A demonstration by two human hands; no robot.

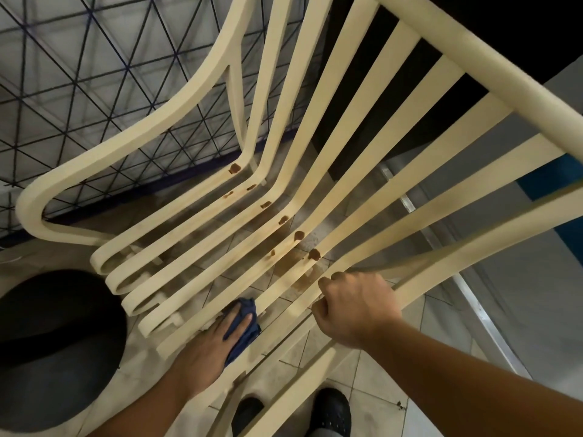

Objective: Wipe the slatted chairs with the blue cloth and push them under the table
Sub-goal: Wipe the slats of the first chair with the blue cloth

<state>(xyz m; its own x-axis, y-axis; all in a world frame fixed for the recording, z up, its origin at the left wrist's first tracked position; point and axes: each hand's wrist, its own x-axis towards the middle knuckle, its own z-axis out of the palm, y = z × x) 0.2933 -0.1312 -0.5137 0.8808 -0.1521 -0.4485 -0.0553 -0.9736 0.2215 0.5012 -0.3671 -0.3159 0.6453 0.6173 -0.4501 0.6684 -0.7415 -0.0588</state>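
A cream slatted chair (pixel 315 146) fills the view, its seat slats running toward me and its backrest rising at the upper right. Brown stains (pixel 298 235) dot the slats near the bend of the seat. My left hand (pixel 209 342) presses a dark blue cloth (pixel 244 323) flat on a seat slat near the front edge. My right hand (pixel 353 305) is closed around the chair's right armrest rail. The table is not clearly in view.
A dark round object (pixel 53 345) sits on the tiled floor at the lower left. A wire mesh panel (pixel 79 74) stands behind the chair on the left. A metal rail (pixel 473 304) runs along the right. My dark shoes (pixel 331 411) show at the bottom.
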